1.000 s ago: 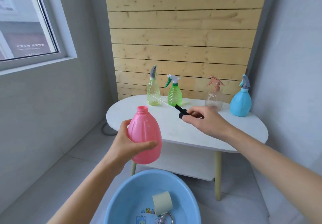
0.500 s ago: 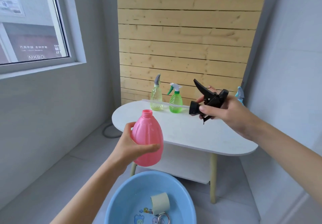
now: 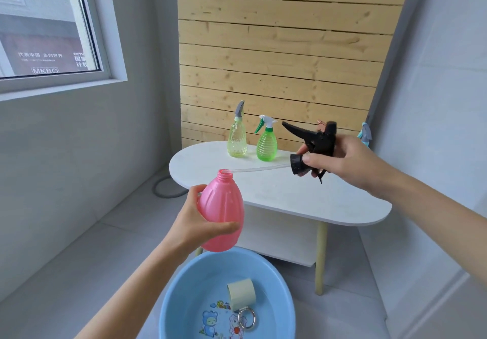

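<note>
My R hand (image 3: 342, 162), gripping sprayer head (image 3: 315, 142), just brought tube (image 3: 261, 168) tip to pink bottle (image 3: 224, 207) mouth above gripping L hand (image 3: 195, 222) fingers; insert next.

My left grip (image 3: 195, 222) holds the pink bottle (image 3: 221, 212) in the air. It is pear-shaped ribbed plastic, uncapped, with its open threaded neck tipped slightly right. My right grip (image 3: 342, 162) holds the black spray head (image 3: 316, 143) on its side, screw collar facing the bottle. Its thin clear tube (image 3: 261, 168) runs left, almost level, and the tip meets the rim of the bottle's mouth.
</note>
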Action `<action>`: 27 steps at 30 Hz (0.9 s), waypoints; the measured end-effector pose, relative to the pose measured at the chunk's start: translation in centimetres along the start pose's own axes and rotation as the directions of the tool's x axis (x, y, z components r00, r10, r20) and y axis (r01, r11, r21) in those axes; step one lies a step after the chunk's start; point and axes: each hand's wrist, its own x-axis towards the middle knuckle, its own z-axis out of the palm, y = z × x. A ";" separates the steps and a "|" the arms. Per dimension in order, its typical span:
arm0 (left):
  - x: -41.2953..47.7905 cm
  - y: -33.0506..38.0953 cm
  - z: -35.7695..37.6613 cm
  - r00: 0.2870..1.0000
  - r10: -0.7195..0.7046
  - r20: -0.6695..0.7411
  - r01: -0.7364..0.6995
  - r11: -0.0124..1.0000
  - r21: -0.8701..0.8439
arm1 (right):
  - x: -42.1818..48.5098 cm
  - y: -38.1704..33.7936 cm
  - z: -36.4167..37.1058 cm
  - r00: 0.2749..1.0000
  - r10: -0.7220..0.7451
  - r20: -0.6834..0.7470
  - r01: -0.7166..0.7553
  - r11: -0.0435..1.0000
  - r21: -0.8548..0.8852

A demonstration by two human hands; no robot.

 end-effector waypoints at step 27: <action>0.9 -1.5 -0.3 0.994 0.111 0.008 -0.111 0.993 0.035 | 9.3 -3.2 8.4 0.927 0.037 0.372 0.079 0.953 -0.293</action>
